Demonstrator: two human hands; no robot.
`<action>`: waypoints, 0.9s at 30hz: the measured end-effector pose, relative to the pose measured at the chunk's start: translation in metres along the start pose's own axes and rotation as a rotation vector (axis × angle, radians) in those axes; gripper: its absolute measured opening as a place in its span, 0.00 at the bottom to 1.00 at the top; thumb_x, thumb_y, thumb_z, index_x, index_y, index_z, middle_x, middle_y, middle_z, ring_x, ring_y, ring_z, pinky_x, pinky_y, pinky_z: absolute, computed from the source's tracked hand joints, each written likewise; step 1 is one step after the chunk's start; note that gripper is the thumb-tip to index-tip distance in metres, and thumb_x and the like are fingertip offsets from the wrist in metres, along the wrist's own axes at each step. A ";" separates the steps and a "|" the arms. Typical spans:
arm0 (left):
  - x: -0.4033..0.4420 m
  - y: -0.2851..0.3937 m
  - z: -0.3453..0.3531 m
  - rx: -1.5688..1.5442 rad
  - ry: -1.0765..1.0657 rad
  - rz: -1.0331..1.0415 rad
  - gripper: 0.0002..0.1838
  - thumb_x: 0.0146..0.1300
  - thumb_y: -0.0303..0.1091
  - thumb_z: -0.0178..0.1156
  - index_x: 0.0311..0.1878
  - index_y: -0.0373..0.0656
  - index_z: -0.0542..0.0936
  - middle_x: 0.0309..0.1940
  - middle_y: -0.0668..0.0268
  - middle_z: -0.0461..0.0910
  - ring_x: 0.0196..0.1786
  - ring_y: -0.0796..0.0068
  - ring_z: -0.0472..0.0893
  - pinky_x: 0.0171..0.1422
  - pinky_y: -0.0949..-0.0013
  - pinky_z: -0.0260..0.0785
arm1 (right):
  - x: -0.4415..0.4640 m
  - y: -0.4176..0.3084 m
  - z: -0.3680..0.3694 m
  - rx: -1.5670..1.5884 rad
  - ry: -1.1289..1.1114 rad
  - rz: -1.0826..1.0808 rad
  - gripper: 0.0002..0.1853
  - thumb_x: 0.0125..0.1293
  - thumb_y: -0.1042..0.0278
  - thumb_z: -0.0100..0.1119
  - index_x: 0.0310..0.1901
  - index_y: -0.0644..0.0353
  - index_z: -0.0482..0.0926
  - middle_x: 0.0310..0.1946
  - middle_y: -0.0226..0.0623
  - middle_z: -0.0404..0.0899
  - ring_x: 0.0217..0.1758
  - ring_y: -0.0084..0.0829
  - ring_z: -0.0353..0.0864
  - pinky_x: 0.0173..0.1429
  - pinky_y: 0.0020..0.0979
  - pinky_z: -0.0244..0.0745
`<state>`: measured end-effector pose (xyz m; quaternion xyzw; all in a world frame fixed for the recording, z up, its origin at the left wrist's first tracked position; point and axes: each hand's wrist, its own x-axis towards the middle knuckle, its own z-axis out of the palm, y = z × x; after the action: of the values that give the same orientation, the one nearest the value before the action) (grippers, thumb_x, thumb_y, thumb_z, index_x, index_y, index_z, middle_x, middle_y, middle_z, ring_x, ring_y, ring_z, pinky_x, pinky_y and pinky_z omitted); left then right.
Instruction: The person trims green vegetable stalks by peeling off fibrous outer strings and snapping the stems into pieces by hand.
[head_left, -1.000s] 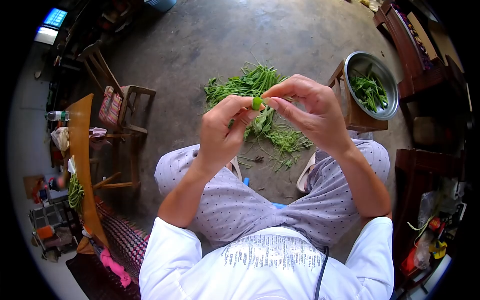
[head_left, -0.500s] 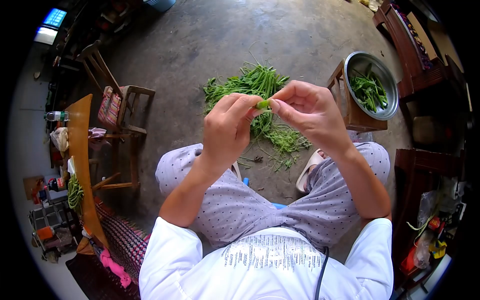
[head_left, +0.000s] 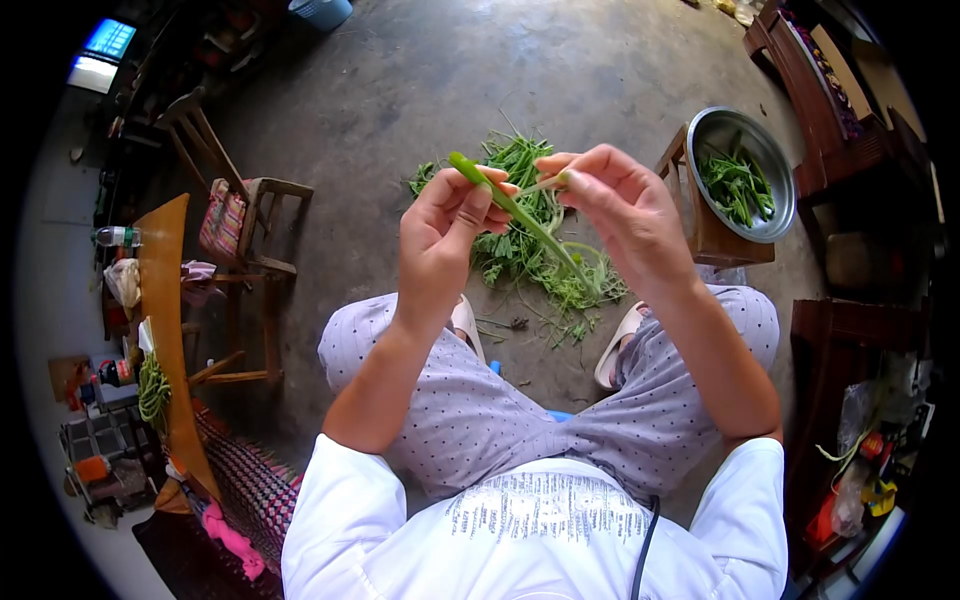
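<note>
My left hand is closed around a long green vegetable stem, pinching it near its thick upper end between thumb and fingers. The stem slants down to the right over the floor. Pinched in the fingertips of my right hand is a thin pale strip that stretches toward the stem by my left fingers. Below both hands lies a pile of leafy green stems, with thin curly trimmings at its right side.
To the right, a metal basin holding green stems rests on a wooden stool. A wooden chair and a table stand at the left. My feet in sandals flank the trimmings.
The stem has turned from a short end between my fingertips to its full length slanting down right. My right hand has drawn slightly away, with a pale strip now showing between the hands.
</note>
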<state>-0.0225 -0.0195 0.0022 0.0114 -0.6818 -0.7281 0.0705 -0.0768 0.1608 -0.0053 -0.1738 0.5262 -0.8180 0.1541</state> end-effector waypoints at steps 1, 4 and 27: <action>0.001 -0.001 -0.002 -0.001 0.002 0.001 0.12 0.72 0.36 0.52 0.49 0.38 0.77 0.39 0.66 0.81 0.38 0.82 0.78 0.46 0.77 0.72 | 0.000 -0.004 0.001 -0.001 -0.002 0.001 0.11 0.69 0.64 0.58 0.44 0.64 0.77 0.41 0.37 0.81 0.44 0.19 0.78 0.50 0.21 0.73; 0.004 -0.003 -0.007 -0.156 0.007 -0.108 0.10 0.72 0.34 0.51 0.48 0.39 0.76 0.40 0.65 0.81 0.39 0.81 0.79 0.46 0.77 0.71 | -0.001 -0.010 0.001 0.245 -0.122 0.042 0.08 0.72 0.65 0.51 0.45 0.59 0.69 0.39 0.34 0.78 0.42 0.21 0.79 0.48 0.20 0.75; -0.013 -0.021 0.012 0.288 -0.177 0.264 0.06 0.67 0.23 0.53 0.46 0.37 0.73 0.34 0.63 0.78 0.38 0.74 0.78 0.42 0.72 0.70 | -0.011 -0.031 -0.003 -0.513 -0.105 -0.184 0.07 0.63 0.74 0.63 0.42 0.68 0.82 0.34 0.31 0.77 0.36 0.18 0.75 0.39 0.20 0.69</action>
<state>-0.0128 -0.0046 -0.0184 -0.1318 -0.7780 -0.6056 0.1027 -0.0706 0.1803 0.0201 -0.2964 0.6894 -0.6585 0.0573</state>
